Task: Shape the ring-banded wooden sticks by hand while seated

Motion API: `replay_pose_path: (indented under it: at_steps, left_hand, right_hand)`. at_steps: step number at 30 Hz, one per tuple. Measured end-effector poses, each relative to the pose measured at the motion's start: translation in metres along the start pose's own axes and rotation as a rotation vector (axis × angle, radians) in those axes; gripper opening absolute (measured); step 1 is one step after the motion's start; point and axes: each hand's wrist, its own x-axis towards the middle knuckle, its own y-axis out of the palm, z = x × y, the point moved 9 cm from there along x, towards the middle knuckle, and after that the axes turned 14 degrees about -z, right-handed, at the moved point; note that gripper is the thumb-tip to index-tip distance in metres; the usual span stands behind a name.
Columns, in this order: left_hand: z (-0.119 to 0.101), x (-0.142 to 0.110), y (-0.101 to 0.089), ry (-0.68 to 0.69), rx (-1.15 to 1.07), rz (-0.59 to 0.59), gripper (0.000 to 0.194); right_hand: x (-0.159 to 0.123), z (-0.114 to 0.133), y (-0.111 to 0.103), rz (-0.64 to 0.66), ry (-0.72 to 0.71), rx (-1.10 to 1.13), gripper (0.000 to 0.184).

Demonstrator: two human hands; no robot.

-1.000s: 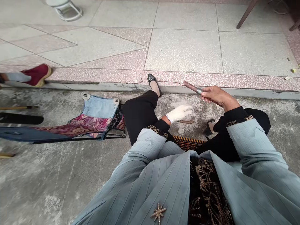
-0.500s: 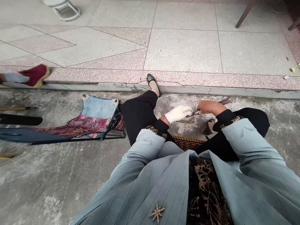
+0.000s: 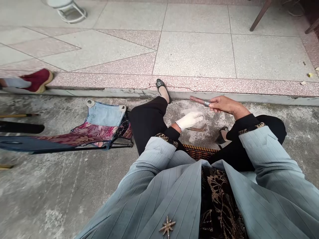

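My right hand (image 3: 223,105), bare, is closed on a reddish-brown wooden stick bound with silvery wire (image 3: 198,101). The stick points left from my fingers, with the wire wrapping right by my fingertips. My left hand (image 3: 190,120) wears a white knitted glove. It hovers a little lower and to the left, apart from the stick, its fingers loosely stretched and nothing visible in them. Just below the glove, a thin curved brown piece of wood (image 3: 198,129) appears to lie on the concrete.
A low woven seat (image 3: 200,152) is under me. On the left stretches a folding cloth chair (image 3: 104,114). A raised tiled step (image 3: 196,53) runs ahead. A person's foot in a red shoe (image 3: 40,80) rests at its edge. A white stool (image 3: 71,12) stands farther back.
My right hand has swung up and right, away from the glove, and the stick now points left instead of right. My gloved left hand has stayed nearly in place.
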Motion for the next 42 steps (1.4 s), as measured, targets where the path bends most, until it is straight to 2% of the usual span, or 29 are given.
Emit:
replay_pose_path:
  at_steps: [2,4,6,8,11,15,18,21,24,26,28,30,32,34,35,38,40,42]
  left_hand:
    - [-0.003,-0.001,0.005,0.026,0.02,0.019,0.036]
    - [-0.004,-0.002,0.007,0.045,0.061,0.027,0.035]
    - [-0.003,-0.004,0.01,0.067,0.121,0.057,0.035]
    - [-0.001,-0.005,0.01,0.076,0.174,0.072,0.034]
    - [-0.002,-0.006,0.007,0.067,0.168,0.068,0.034]
    - [-0.007,-0.004,0.001,0.098,0.053,0.049,0.034]
    - [0.0,0.0,-0.005,0.051,-0.044,0.008,0.034]
    - [0.015,0.003,-0.013,-0.076,-0.215,-0.075,0.036]
    - [0.025,0.001,-0.012,-0.201,-0.399,-0.119,0.042]
    - [0.026,-0.004,-0.001,-0.259,-0.434,-0.057,0.045]
    - [0.018,-0.008,0.012,-0.23,-0.43,0.054,0.044]
    - [0.01,-0.01,0.02,-0.176,-0.379,0.11,0.043]
    - [0.003,-0.01,0.019,-0.102,-0.278,0.106,0.042]
    - [-0.002,-0.01,0.014,-0.042,-0.165,0.078,0.038]
    - [-0.004,-0.009,0.01,-0.027,-0.122,0.067,0.035]
    - [-0.005,-0.01,-0.001,-0.014,-0.054,0.079,0.032]
    - [-0.006,-0.011,-0.009,-0.013,-0.068,0.086,0.033]
    - [-0.004,-0.01,-0.015,-0.024,-0.127,0.077,0.036]
  right_hand:
    - [0.008,-0.007,-0.004,-0.098,0.02,-0.122,0.028]
    - [0.014,-0.011,-0.01,-0.188,0.029,-0.347,0.029]
    - [0.016,-0.012,-0.01,-0.209,0.01,-0.602,0.03]
    - [0.013,-0.013,0.001,-0.109,-0.004,-0.809,0.028]
    - [0.0,-0.022,0.027,0.167,0.012,-0.916,0.023]
    - [-0.022,-0.027,0.055,0.489,0.022,-0.718,0.018]
    - [-0.027,-0.013,0.057,0.557,-0.095,-0.478,0.019]
    - [-0.026,0.005,0.041,0.475,-0.19,-0.279,0.027]
    - [-0.026,0.013,0.025,0.39,-0.141,-0.092,0.033]
    - [-0.023,0.016,0.015,0.295,-0.101,-0.007,0.035]
    - [-0.016,0.014,0.005,0.135,-0.067,0.006,0.04]
    - [-0.007,0.006,-0.005,-0.046,-0.021,-0.118,0.048]
    - [0.0,-0.003,-0.01,-0.188,0.017,-0.384,0.052]
    - [0.003,-0.007,-0.004,-0.226,0.013,-0.676,0.048]
    - [0.003,-0.01,0.005,-0.179,0.011,-0.782,0.045]
    - [-0.007,-0.015,0.04,0.107,-0.039,-0.926,0.031]
    - [-0.023,-0.014,0.059,0.333,-0.093,-0.811,0.027]
    - [-0.04,-0.006,0.067,0.506,-0.136,-0.576,0.031]
